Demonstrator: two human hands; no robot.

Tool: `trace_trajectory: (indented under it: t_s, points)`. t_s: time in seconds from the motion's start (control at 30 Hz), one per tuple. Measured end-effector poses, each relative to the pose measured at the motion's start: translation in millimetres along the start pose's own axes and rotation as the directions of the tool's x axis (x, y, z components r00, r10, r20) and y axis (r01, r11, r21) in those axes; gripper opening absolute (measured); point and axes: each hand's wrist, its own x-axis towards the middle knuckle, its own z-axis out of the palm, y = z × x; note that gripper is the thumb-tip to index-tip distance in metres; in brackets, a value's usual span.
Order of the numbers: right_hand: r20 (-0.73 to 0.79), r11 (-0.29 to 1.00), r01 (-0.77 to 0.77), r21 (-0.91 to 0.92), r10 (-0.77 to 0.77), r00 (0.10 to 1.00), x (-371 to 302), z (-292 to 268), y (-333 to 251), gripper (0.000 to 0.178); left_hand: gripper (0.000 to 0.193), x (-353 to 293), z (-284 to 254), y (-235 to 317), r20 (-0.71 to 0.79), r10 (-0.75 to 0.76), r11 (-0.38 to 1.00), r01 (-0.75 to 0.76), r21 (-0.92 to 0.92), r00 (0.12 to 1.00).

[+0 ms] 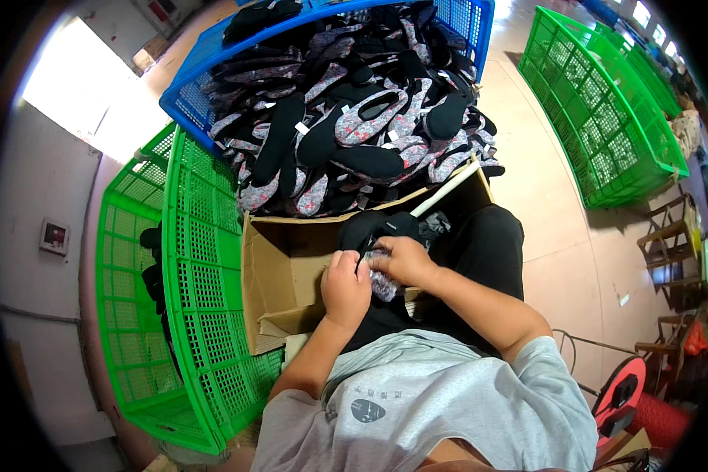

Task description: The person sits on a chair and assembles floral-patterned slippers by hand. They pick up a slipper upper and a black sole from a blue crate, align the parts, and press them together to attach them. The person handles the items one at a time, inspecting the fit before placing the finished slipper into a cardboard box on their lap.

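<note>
My left hand (pixel 347 285) and my right hand (pixel 406 262) are close together over my lap, fingers closed on a slipper (pixel 383 285) of grey patterned fabric. Its shape is mostly covered by my fingers. Black fabric (pixel 376 226) rises just beyond my hands; whether it belongs to the same slipper, I cannot tell. An open cardboard box (pixel 274 267) lies around and to the left of my hands. Past it is a large heap of slippers (pixel 370 118), with black soles and grey uppers with red flecks, some with small white tags.
The heap fills a blue plastic crate (pixel 189 106). Beside the box on the left stand green mesh crates (pixel 200 299) with dark items inside. A white tube (pixel 446 189) leans at the box's far edge. More green crates (pixel 590 118) and a red round object (pixel 620 397) are at right.
</note>
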Motion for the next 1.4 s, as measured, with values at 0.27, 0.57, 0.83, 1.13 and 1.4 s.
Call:
trace_trajectory:
  t_s: [0.27,0.57,0.83,1.13,1.4]
  points:
    - [0.249,0.7,-0.4,0.591,0.313,0.917,37,-15,5,0.016,0.04,3,16,-11,0.1,-0.349,0.707,0.332,-0.625,0.932]
    - [0.315,0.513,-0.493,0.703,0.397,0.862,53,-19,1,0.017,0.026,-30,36,-14,0.332,-0.545,0.198,0.502,-0.842,0.77]
    - [0.11,0.661,-0.345,0.666,0.37,0.923,57,-9,-1,0.022,0.022,-21,27,-7,0.4,-0.501,0.044,0.485,-0.874,0.767]
    - [-0.228,0.936,-0.121,0.33,0.203,0.952,57,16,18,0.03,0.018,-16,27,-2,0.401,-0.597,-0.052,0.466,-0.883,0.694]
    - [-0.378,0.977,-0.011,0.215,0.093,0.921,43,21,1,0.038,0.021,-14,29,7,0.29,-0.628,0.147,0.477,-0.866,0.722]
